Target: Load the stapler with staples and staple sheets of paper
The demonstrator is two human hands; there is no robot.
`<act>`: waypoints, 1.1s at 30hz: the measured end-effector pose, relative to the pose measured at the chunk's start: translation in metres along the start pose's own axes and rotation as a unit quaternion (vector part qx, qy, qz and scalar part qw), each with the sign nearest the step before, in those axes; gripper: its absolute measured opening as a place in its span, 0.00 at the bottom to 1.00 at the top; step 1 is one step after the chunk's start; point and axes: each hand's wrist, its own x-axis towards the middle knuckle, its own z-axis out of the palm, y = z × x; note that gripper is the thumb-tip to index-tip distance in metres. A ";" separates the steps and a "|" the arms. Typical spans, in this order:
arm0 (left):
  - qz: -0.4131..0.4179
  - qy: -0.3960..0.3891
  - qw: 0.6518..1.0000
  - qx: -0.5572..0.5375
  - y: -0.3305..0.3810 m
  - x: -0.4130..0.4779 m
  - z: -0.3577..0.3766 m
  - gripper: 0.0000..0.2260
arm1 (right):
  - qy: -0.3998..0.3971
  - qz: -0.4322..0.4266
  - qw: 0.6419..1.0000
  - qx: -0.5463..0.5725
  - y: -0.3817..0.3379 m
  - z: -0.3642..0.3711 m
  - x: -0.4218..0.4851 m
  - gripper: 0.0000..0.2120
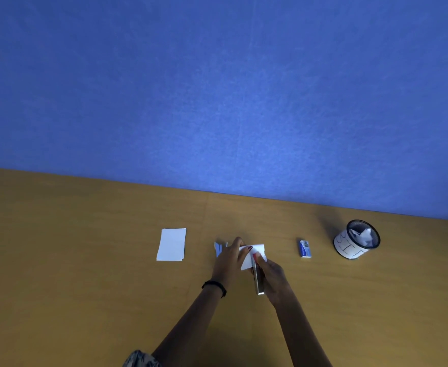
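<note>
My left hand [229, 258] grips a small bundle of white paper sheets [254, 251] at its left edge. My right hand [273, 279] holds a silver stapler [258, 280], whose front end lies over the sheets' near edge. A stack of white paper [171, 244] lies on the wooden table [85, 260] to the left. A small blue staple box [305, 249] sits to the right. Bluish strips [219, 247], partly hidden behind my left hand, lie on the table.
A black mesh cup [357, 240] with a white label and crumpled paper inside stands at the right. A blue wall [217, 88] rises behind the table's far edge.
</note>
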 end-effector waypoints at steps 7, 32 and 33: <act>-0.034 0.022 0.998 -0.042 -0.010 0.011 -0.005 0.09 | -0.005 0.010 1.000 0.028 0.004 -0.007 0.008 0.19; -0.128 0.068 0.974 -0.176 -0.053 0.029 -0.023 0.04 | 0.266 -0.200 0.896 -0.295 0.000 0.007 0.073 0.11; -0.130 0.071 0.974 -0.173 -0.054 0.030 -0.024 0.06 | 0.261 -0.209 0.890 -0.310 -0.002 0.008 0.075 0.10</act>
